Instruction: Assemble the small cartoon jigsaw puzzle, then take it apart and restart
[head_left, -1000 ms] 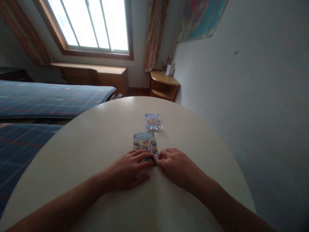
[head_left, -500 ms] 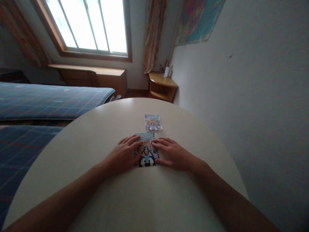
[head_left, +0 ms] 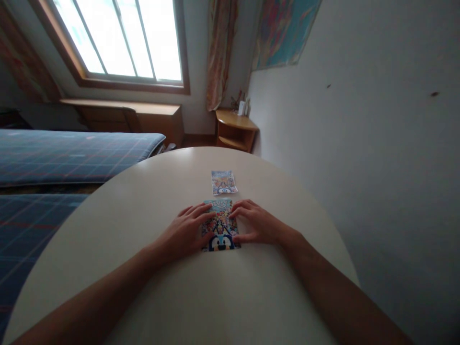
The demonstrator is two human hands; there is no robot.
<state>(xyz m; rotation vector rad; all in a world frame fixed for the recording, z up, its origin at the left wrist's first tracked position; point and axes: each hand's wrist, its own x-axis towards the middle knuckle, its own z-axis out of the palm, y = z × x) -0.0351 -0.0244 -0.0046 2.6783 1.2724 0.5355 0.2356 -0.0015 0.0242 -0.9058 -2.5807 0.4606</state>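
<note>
A small, colourful printed picture (head_left: 222, 225) lies flat on the round table, with a blue cartoon dog's face along its bottom edge. My left hand (head_left: 187, 227) rests over its left side, fingers stretched out and thumb apart on the print. On the other side, my right hand (head_left: 257, 222) touches the right edge, its fingers bent a little and its thumb set apart near the lower corner. Just beyond lies a paler, creased sheet or packet (head_left: 224, 182) with a similar design, which neither hand touches.
The cream round table (head_left: 151, 302) fills the foreground. To the left are beds with blue plaid mattresses (head_left: 72, 153). A wooden corner shelf (head_left: 237, 120) stands beyond the table, a desk (head_left: 158, 109) is under the window, and a white wall (head_left: 377, 158) runs along the right.
The view has shifted slightly to the right. My right hand's fingers are more bent, and its thumb has separated further from them. My left hand stays on the picture's left side.
</note>
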